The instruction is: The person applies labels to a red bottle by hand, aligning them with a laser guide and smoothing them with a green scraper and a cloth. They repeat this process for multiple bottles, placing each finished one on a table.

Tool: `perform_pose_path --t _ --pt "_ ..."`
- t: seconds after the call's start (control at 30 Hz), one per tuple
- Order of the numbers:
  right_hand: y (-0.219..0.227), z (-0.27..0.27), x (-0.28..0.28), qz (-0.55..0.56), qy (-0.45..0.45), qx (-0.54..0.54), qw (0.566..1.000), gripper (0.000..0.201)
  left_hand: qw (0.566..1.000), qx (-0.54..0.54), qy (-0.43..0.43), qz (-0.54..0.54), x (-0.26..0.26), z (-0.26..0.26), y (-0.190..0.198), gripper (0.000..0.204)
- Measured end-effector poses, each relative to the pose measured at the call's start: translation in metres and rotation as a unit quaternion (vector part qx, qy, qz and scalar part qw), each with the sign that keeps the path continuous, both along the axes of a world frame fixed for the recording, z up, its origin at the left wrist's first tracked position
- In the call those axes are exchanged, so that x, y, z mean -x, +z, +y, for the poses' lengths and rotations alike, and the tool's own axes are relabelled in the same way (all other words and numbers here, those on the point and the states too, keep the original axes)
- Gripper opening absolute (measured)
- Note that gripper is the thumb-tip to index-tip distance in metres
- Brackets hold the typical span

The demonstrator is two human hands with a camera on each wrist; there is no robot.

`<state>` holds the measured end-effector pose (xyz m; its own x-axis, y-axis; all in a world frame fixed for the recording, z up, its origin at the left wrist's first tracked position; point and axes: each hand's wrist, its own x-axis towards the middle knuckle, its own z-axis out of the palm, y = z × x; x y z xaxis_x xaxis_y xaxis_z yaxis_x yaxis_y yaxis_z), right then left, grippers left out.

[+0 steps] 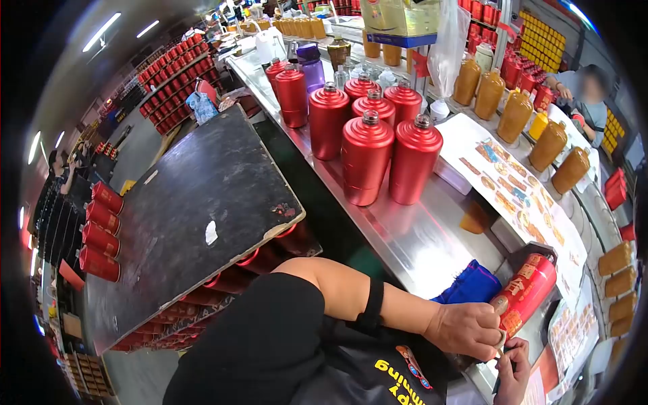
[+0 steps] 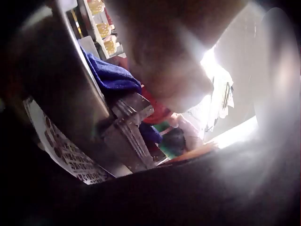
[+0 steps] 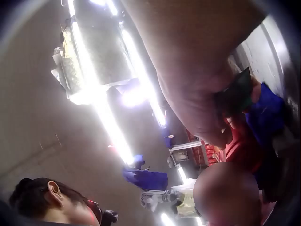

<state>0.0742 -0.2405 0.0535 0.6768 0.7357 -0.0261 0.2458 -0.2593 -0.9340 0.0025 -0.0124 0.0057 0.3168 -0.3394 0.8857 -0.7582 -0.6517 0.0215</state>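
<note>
A red bottle with gold decoration (image 1: 523, 297) lies tilted in a dark metal holder (image 1: 536, 251). At its near end, my left hand (image 1: 469, 331) has curled fingers that pinch a small pale strip (image 1: 500, 346). Just below, my right hand (image 1: 514, 372) is bent close to the same strip. In the right wrist view my right hand (image 3: 202, 94) grips a dark green piece (image 3: 237, 94) beside the red bottle (image 3: 242, 148). My left hand (image 2: 174, 80) hides much of the bottle (image 2: 156, 109) in the left wrist view. The fingertips' exact contact is partly hidden.
A blue cloth (image 1: 470, 283) lies beside the bottle. Several plain red bottles (image 1: 368, 162) stand on the metal table (image 1: 405, 236). Sticker sheets (image 1: 516, 189) lie to the right, with brown bottles (image 1: 516, 115) behind. A black-topped table (image 1: 196, 196) is at left; a person (image 1: 587, 101) sits across.
</note>
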Motion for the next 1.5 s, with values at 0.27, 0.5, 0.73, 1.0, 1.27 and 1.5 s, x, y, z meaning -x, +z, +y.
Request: perform_pose_path --t 0.27,0.5,0.73,1.0,1.27,1.5 --pt "-0.007 0.003 -0.003 -0.03 -0.028 -0.003 0.999 0.014 1.0 -0.01 -0.004 0.023 0.001 0.004 -0.003 0.018" --pt "0.009 -0.003 0.0 -0.08 0.02 0.0 0.997 0.014 0.996 0.017 -0.017 0.083 0.003 0.01 -0.01 0.025" --pt "0.001 -0.006 0.001 -0.016 0.006 -0.009 1.0 0.018 0.998 -0.008 -0.02 0.064 0.004 0.012 -0.005 0.028" --pt "-0.001 -0.005 0.001 -0.004 0.003 -0.017 1.0 0.019 0.991 -0.099 -0.048 0.08 -0.002 0.011 0.012 0.028" --pt "-0.004 -0.004 -0.001 0.005 -0.005 -0.015 1.0 0.018 0.997 -0.04 -0.026 0.062 0.0 0.003 0.004 0.025" --pt "-0.006 -0.003 -0.001 -0.006 -0.009 -0.011 1.0 0.018 0.997 -0.024 -0.026 0.071 -0.002 0.007 -0.002 0.027"
